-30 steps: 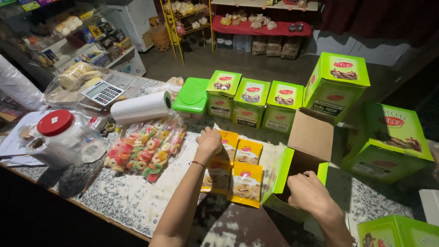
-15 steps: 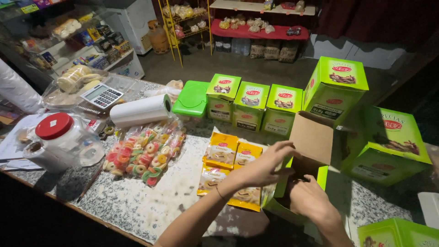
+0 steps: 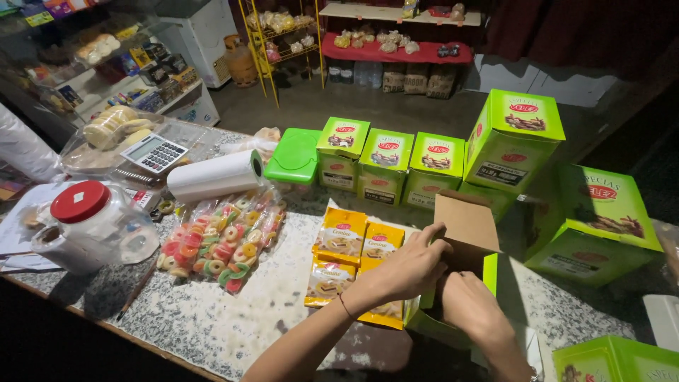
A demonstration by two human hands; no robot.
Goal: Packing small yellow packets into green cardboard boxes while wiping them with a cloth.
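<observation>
Now I am reaching both hands, left hand [image 3: 414, 265] and right hand [image 3: 470, 308], curled loosely, into the open green carton [image 3: 467, 233] beside yellow spice packets [image 3: 339, 244], seemingly unpacking.

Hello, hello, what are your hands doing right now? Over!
Left hand and right hand both at the open green box, fingers inside. Yellow packets lie beside it. Nothing blocking.

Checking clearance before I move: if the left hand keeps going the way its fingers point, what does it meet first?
Probably the brown flap of the open carton; the left hand already has its fingers at that flap's edge, though depth is unclear.
</observation>
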